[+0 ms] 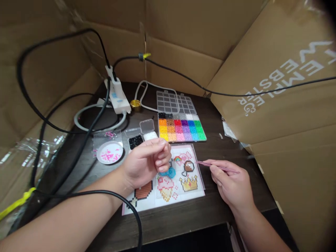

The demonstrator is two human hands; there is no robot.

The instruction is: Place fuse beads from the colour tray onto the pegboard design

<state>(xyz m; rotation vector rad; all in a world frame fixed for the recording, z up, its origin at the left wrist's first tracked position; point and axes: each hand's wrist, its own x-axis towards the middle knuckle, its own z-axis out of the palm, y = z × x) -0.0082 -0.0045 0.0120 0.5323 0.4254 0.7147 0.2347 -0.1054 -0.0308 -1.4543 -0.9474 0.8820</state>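
My right hand (232, 183) grips a pair of pink tweezers (219, 167), whose tips reach the right edge of the pattern sheet. My left hand (149, 159) is raised over that sheet, palm turned up, fingers curled in; whatever may lie inside them is hidden. The pattern sheet (147, 209) under a clear pegboard shows pixel pictures, among them a gold crown (189, 183), an ice cream (166, 189) and a brown drumstick-like shape (188, 167). Beyond it a sorted bead box (181, 127) lies with its lid back. Black beads (135, 141) fill a small box near my left hand.
A white dish (110, 153) of pink beads stands at left, by a clear pegboard (96, 141). Behind are a power strip (118, 94) and a small gold container (135, 104). Black cables (84, 143) loop across the left side and over my left forearm. Cardboard walls (183, 31) surround the table.
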